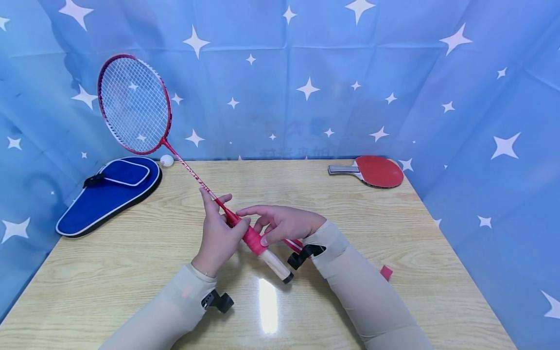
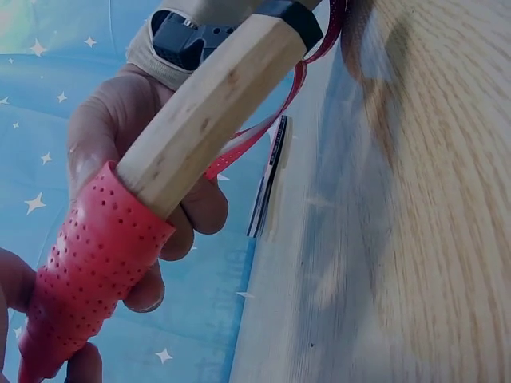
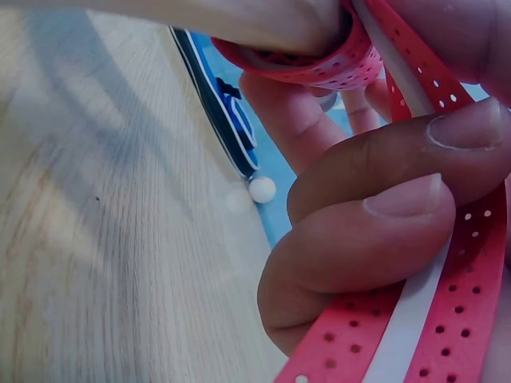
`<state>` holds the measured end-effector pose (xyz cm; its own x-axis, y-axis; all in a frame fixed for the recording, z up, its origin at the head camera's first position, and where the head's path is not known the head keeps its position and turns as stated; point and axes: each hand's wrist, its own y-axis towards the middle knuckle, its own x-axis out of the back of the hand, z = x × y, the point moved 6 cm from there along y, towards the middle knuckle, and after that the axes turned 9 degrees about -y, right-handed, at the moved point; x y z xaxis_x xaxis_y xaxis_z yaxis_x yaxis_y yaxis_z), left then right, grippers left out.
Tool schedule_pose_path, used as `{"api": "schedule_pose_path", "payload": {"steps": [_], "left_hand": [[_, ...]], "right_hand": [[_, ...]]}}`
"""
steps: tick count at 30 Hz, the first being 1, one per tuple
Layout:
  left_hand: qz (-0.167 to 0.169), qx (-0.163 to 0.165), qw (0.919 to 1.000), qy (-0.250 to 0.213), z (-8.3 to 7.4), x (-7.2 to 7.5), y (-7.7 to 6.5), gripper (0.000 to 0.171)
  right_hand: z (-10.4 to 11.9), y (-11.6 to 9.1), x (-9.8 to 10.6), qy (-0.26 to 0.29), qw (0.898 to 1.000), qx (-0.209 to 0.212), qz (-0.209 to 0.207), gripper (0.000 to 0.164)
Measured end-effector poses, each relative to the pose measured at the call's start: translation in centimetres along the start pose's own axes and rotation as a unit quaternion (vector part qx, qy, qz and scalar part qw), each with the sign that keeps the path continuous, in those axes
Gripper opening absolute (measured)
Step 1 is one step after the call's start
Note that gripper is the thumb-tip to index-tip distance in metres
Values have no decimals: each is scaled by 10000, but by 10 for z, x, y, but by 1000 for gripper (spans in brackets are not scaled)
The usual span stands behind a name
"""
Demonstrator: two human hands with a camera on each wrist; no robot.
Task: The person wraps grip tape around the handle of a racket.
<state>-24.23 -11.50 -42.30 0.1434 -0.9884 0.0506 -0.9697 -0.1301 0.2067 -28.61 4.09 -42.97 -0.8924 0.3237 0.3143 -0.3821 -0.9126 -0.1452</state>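
Note:
A badminton racket [image 1: 134,104] with a red frame and white strings slants up to the left in the head view. My left hand [image 1: 220,240] grips it near the top of its handle, above the table. Red perforated grip tape [image 2: 96,255] is wound round the upper handle. Below the winding, the bare wooden handle [image 2: 215,112] shows, with a black end cap. My right hand [image 1: 290,221] is beside the wound part and pinches the loose tape strip [image 3: 455,335], red with a white middle band. This strip trails down past the right wrist.
A red table tennis paddle [image 1: 379,172] lies at the back right of the wooden table [image 1: 442,301]. At the back left are a blue paddle case [image 1: 105,199] and a white ball [image 1: 166,160]. A small red piece [image 1: 386,272] shows beside the right forearm. Blue starry cloth [image 1: 262,121] hangs behind.

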Motion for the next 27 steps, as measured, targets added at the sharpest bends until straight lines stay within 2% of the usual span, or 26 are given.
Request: {"api": "schedule_pose_path", "payload": {"steps": [7,15,22,27], "left_hand": [[-13,-68,10000,-41,-2,1,0,128],[-35,-80,9998,-187,-1,2,0,124],[-8,-22,9998,-214,-1,1,-1,128],[0,4,9999,-117,-1,2,0,131]], "right_hand": [[2,0,-2,-55,10000,78,12,83],[3,0,-5,393,9987,133,300,83],[2,0,-3,78,10000,16,46,81],[1,0,-3,80,10000,-3,-6,82]]}}
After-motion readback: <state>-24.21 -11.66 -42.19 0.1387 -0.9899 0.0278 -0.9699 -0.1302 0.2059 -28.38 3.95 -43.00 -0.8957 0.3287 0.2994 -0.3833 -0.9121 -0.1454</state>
